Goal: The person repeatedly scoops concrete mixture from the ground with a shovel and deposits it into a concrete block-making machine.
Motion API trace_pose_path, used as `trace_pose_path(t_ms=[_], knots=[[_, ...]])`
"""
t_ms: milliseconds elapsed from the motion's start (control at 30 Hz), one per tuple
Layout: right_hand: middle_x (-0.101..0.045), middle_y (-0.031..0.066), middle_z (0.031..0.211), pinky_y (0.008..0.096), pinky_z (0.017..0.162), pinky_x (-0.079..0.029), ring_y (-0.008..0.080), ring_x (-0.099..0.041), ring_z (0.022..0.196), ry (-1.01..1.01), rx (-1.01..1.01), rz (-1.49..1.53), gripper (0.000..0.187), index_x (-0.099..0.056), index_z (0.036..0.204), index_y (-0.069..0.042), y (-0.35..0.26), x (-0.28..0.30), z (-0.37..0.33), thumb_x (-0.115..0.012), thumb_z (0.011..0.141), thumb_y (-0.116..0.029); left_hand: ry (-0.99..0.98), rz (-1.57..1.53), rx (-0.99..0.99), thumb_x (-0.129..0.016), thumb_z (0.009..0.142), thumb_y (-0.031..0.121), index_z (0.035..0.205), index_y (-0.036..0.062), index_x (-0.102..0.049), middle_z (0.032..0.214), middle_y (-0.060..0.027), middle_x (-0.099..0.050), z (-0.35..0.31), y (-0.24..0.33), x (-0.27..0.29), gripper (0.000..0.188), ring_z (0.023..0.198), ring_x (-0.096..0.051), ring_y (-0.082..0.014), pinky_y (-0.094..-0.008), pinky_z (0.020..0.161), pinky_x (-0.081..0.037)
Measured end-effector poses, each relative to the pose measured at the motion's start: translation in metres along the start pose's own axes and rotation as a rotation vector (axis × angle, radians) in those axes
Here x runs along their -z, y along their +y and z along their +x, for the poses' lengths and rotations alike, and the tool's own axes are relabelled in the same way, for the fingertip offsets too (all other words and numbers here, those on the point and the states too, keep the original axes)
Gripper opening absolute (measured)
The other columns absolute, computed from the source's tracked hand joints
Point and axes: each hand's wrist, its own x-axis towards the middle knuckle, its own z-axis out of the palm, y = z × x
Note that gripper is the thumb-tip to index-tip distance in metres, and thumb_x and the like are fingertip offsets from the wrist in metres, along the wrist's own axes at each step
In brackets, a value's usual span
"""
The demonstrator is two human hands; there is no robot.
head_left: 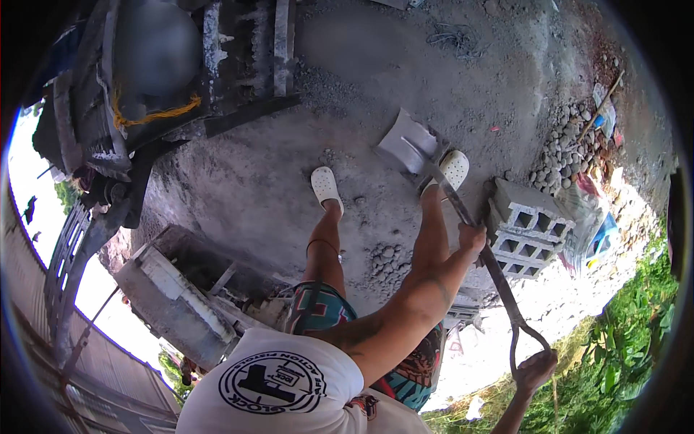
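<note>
I hold a long-handled shovel (499,282) slanting across my right side. My left hand (473,240) is wrapped round its shaft, with the arm reaching across my body. Farther back, my right hand (536,367) is closed on the D-shaped grip at the shaft's end. The wide metal blade (408,145) is low by the ground, just left of my right foot in its white clog (454,170); part of the blade's face shows bare metal. Whether its edge touches the ground I cannot tell. My left clog (324,182) is planted to the left of the blade.
Hollow concrete blocks (531,228) are stacked right of my feet, beyond the shaft. Stones (560,155) and plastic litter lie at the far right. A dark metal frame with orange rope (155,116) stands far left. A concrete-crusted box (177,296) lies near left; small stones (390,264) lie between my legs.
</note>
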Motion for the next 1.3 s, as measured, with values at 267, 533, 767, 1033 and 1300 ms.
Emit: trace_pose_path(t_ms=[267,533,767,1033,1300], knots=[[-0.038,-0.0024,0.050,0.0226,0.033,-0.032,0.0089,-0.037,0.036,-0.154,-0.534,0.677,0.037,-0.047,0.074,-0.015,-0.100,-0.013,0.188,-0.046,0.094,-0.046,-0.277,-0.280,0.127,-0.051,0.083,0.014,0.090,0.0044,-0.048,0.068,-0.0100,-0.051,0.051,0.128,-0.081,0.012,0.056,-0.056,-0.0232,-0.0394,0.048,-0.048],[-0.039,-0.0022,0.050,0.0236,0.032,-0.035,0.0094,-0.039,0.036,-0.409,-0.615,0.942,0.035,-0.045,0.075,-0.016,-0.216,-0.073,0.237,-0.044,0.095,-0.044,-0.094,0.848,-0.850,-0.049,0.085,0.023,0.088,0.0069,-0.053,0.085,-0.0115,-0.055,0.205,0.215,0.022,0.017,0.078,-0.058,-0.0249,-0.0408,0.061,-0.043],[-0.035,-0.0039,0.049,0.0227,0.031,-0.032,0.0088,-0.035,0.035,-0.200,-0.484,0.643,0.036,-0.043,0.075,-0.016,-0.038,-0.071,0.280,-0.041,0.095,-0.046,0.510,0.512,-0.448,-0.057,0.082,0.033,0.102,0.0079,-0.049,0.090,-0.0116,-0.058,0.189,0.159,-0.089,0.034,0.084,-0.059,-0.0250,-0.0369,0.067,-0.046],[-0.041,0.0029,0.050,0.0272,0.033,-0.034,0.0132,-0.039,0.034,-0.559,-0.314,0.806,0.036,-0.045,0.073,-0.009,-0.281,-0.174,0.275,-0.038,0.096,-0.037,-0.035,-0.450,-0.149,-0.046,0.087,0.015,0.093,0.0016,-0.049,0.078,-0.0126,-0.055,0.170,0.310,0.069,0.015,0.061,-0.059,-0.0244,-0.0388,0.046,-0.047],[-0.040,0.0043,0.046,0.0265,0.035,-0.032,0.0133,-0.038,0.033,-0.523,-0.264,0.807,0.034,-0.043,0.068,-0.006,-0.281,-0.157,0.214,-0.039,0.093,-0.029,-0.001,-0.418,-0.143,-0.054,0.085,0.015,0.095,0.0050,-0.048,0.074,-0.0068,-0.052,0.117,0.279,0.104,0.015,0.060,-0.058,-0.0187,-0.0325,0.043,-0.046]])
